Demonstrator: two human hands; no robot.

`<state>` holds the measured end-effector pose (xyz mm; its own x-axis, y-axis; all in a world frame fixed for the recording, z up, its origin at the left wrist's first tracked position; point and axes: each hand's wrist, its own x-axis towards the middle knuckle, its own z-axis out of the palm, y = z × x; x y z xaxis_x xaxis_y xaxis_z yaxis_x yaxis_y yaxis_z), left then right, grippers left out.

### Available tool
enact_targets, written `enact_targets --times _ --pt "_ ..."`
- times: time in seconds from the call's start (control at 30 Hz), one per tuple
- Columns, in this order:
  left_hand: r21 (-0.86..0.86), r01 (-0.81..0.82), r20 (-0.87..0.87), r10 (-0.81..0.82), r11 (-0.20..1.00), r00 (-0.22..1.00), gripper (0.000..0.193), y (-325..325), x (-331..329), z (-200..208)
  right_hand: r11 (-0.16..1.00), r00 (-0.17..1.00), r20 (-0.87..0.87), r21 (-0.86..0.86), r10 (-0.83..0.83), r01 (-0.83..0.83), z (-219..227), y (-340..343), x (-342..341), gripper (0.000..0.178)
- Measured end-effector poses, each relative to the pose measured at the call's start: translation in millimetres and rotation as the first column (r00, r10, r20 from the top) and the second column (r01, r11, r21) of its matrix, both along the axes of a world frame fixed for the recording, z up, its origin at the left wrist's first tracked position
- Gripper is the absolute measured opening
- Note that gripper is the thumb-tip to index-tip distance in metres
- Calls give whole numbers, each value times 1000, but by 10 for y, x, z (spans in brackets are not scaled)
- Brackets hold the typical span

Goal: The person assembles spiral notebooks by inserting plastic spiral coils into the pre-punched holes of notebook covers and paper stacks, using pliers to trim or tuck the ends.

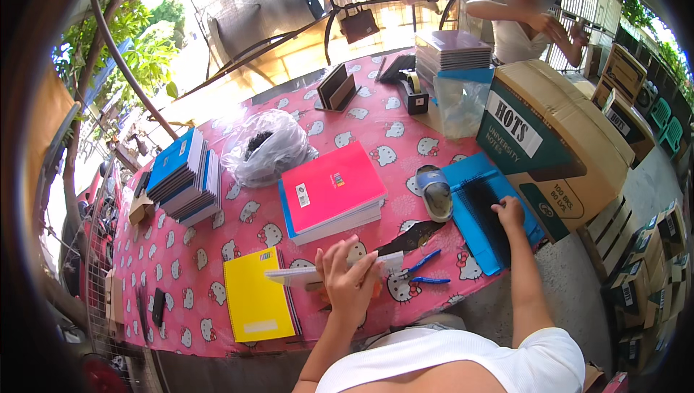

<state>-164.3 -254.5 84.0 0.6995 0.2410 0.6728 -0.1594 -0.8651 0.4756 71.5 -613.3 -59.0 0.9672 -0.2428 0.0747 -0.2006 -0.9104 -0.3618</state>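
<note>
My left hand [347, 277] holds a white-paged notebook [293, 276] on its edge near the table's front, fingers over the top. A stack of yellow spiral notebooks [253, 295] lies just left of it. My right hand [510, 212] is closed at the right edge of a bundle of thin black strands, apparently binding coils [486, 208]. What its fingers pinch is too small to make out. The bundle rests on a blue plastic sheet or folder [470, 170]. Blue-handled pliers [426, 268] lie between my hands.
Beyond my left hand sits a pink-topped notebook stack [334, 187]; blue notebooks [177, 165] are piled farther left. A plastic bag [271, 151], a slipper [435, 194] and a tape dispenser [414, 93] share the pink table. A large carton [557, 147] stands right; another person is behind it.
</note>
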Motion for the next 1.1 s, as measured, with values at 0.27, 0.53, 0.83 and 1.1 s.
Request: enact_targets --times 0.27,0.53,0.83,1.1 --pt "-31 57 -71 -59 998 996 11 60 3 -93 986 986 23 -18 164 -164 67 106 114 17" --pt "-16 -18 -89 17 1000 996 21 -44 76 -99 897 801 442 -20 404 -441 501 356 -199 34" --pt "34 1 -96 2 999 995 14 -25 33 -92 386 572 550 424 609 -819 1484 1618 -1558 23" --pt "6 10 -16 -10 1000 1000 17 -37 8 -145 368 524 506 380 685 -849 1500 1526 -1399 23"
